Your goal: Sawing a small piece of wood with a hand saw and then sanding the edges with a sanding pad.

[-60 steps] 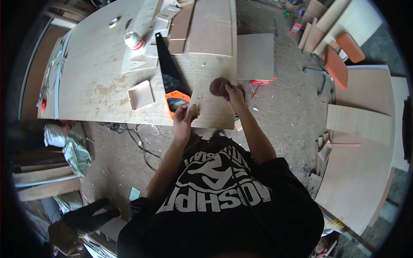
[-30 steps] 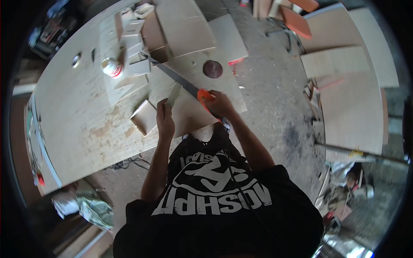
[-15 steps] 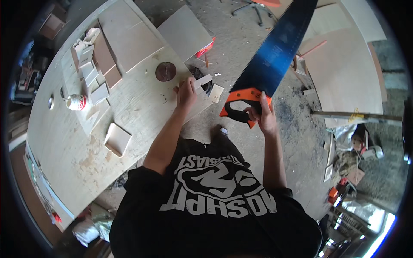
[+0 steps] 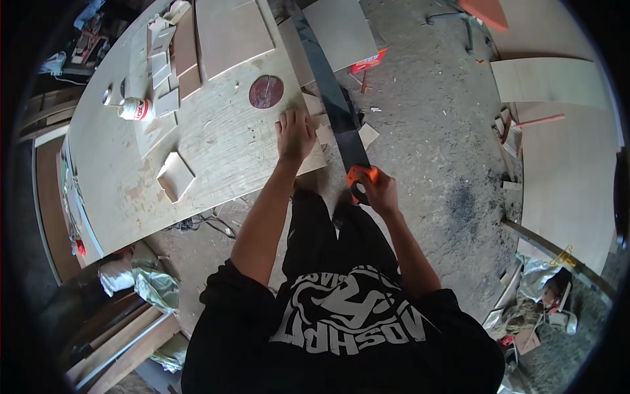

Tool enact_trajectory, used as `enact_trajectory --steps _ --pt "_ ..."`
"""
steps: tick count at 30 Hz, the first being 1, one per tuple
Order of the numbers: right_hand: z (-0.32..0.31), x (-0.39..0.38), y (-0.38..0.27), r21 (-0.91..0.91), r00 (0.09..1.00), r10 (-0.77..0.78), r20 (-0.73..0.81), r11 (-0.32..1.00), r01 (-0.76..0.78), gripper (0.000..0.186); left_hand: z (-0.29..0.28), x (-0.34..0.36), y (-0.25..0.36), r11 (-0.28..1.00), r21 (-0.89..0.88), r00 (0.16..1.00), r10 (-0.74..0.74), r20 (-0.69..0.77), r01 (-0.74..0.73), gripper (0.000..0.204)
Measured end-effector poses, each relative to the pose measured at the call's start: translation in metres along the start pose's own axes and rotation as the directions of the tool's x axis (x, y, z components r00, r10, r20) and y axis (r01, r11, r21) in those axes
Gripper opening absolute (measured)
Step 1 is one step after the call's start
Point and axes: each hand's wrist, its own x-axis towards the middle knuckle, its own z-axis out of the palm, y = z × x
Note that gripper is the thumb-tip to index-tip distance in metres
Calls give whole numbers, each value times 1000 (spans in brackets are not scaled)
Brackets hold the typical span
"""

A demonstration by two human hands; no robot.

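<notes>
Holding the saw (image 4: 331, 108) by its orange handle, the right hand (image 4: 375, 190) has its fingers wrapped tight. The left hand (image 4: 295, 134) lies flat, fingers spread, on the bench (image 4: 216, 157) near its right edge. The long blade (thin, probably bendy and sharp) hangs past that edge, so the handle looks like the safe place to grab.

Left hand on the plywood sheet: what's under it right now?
The left hand lies flat on the plywood sheet near its corner, beside the hand saw blade. Small offcuts show past the fingers; anything under the palm is covered.

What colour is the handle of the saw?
Orange, with a dark blade; the saw handle shows in the head view.
</notes>
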Motion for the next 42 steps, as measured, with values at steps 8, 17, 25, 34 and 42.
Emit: enact_trajectory --steps 8,17,25,34,42 --pt "32 24 6 3 997 -47 -62 999 48 27 2 5 2 998 26 999 -51 14 50 18" --pt "37 49 -1 -24 996 -87 -29 996 86 29 -2 20 -7 991 -114 996 79 33 -74 12" --pt "51 74 3 -50 967 -251 -35 967 250 30 6 40 2 978 19 974 -206 -98 209 7" --pt "66 83 10 -221 939 -343 -35 919 327 37 12 41 -5 973 28 970 -225 -94 229 12" --pt "67 73 38 -208 913 -406 -49 898 388 39 7 40 -2 974 32 974 -221 -46 222 17"
